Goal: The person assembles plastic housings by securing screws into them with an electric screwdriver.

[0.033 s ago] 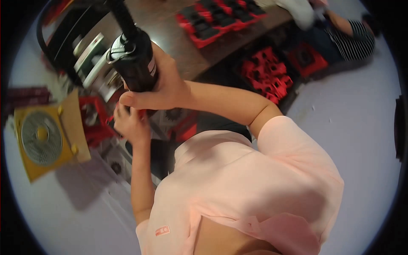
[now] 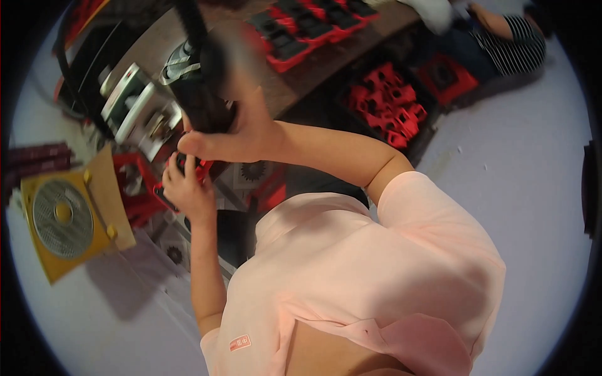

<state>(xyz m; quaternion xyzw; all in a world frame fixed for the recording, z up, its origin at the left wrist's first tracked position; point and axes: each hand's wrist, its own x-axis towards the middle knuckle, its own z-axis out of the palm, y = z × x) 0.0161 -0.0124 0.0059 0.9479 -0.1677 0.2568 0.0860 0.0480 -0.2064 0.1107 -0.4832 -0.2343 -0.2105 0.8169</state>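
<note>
My right hand [image 2: 241,135] is wrapped round a black electric screwdriver [image 2: 197,100], a thick upright cylinder with a wire hanging loop and a dark cord rising from its top. The thumb lies across its lower end; the upper fingers are blurred. Just below, my left hand [image 2: 190,191] has its fingers bent over a small red and black plastic part [image 2: 202,169], steadying it at the table's edge. Its fingers and the screwdriver's lower end hide most of that part, so the tool's tip is out of sight.
A red tray with black parts [image 2: 291,41] sits on the brown table [image 2: 282,94]. A dark crate of red plastic pieces [image 2: 389,103] stands right of it. Left are a white-and-grey device [image 2: 141,109] and a yellow box fan [image 2: 63,213]. Another person's striped sleeve [image 2: 511,47] shows far right.
The whole view has turned slightly. The screwdriver and the upper fingers of my right hand are more blurred; both hands keep their places, with the left fingers and red part showing more clearly.
</note>
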